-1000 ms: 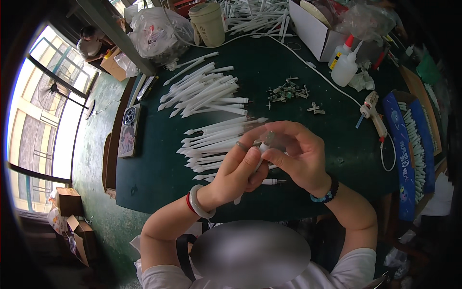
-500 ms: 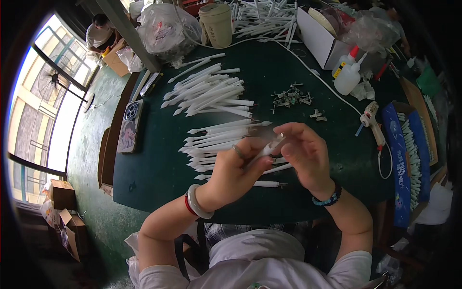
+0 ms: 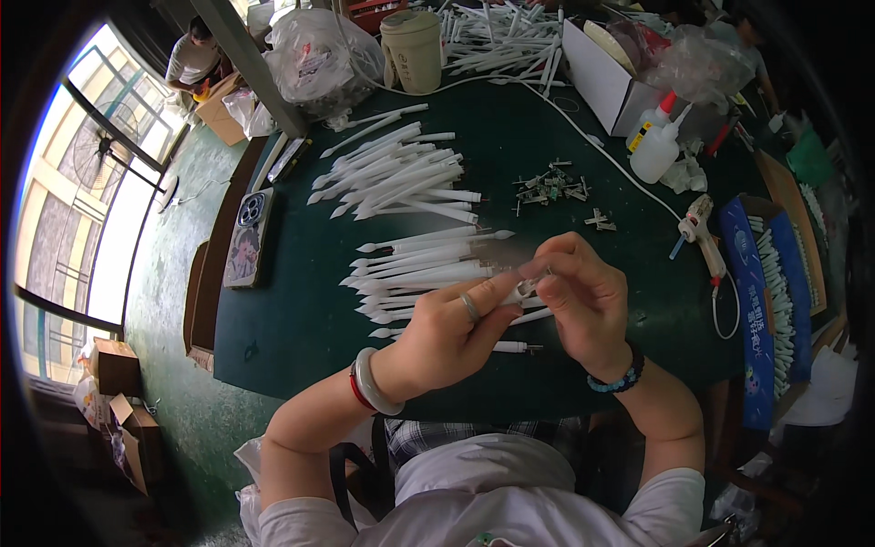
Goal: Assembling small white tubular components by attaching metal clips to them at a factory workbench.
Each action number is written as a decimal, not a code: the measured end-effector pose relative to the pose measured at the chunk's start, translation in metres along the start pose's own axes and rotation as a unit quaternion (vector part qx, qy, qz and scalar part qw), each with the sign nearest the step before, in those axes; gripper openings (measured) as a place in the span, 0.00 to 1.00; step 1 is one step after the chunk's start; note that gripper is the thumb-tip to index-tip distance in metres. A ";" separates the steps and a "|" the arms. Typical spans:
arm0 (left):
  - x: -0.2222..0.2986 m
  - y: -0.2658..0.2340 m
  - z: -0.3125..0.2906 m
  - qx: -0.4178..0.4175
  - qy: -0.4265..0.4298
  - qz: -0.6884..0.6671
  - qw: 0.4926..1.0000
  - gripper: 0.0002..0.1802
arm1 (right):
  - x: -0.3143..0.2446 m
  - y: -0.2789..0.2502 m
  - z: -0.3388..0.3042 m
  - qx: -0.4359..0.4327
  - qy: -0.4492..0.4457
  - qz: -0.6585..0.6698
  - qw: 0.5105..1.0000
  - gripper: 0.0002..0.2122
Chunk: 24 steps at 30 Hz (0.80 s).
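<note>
Head view: our left hand (image 3: pixel 456 334) clamps its fingers on a white tube (image 3: pixel 525 289), probably light, stiff, best held mid-barrel; at three o'clock, our right hand's (image 3: pixel 588 297) grip is unclear.

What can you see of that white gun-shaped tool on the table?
The gun-shaped tool looks like an off-white plastic glue gun. A slim blue piece juts out on its left, and an orange-red band marks its near end, where a white cord loops away. It lies on the dark green table, right of the right hand, which does not touch it.
</note>
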State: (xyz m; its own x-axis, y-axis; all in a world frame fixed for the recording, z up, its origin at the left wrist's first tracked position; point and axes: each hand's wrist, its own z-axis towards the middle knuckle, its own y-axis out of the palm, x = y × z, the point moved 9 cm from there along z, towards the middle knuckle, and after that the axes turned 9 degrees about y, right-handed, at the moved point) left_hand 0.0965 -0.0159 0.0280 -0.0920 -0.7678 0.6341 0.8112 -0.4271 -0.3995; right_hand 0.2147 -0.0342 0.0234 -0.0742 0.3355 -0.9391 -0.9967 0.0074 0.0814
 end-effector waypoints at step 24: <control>-0.014 0.010 -0.006 -0.032 -0.149 -0.205 0.967 0.16 | 0.027 -0.016 0.015 0.003 0.195 0.258 0.946 0.03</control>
State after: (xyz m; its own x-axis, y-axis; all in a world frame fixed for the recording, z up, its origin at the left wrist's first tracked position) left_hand 0.1021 -0.0119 0.0109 -0.2198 -0.3606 0.9064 0.7034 -0.7024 -0.1088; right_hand 0.2291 -0.0107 0.0015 -0.5584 -0.0765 -0.8261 -0.8246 -0.0576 0.5627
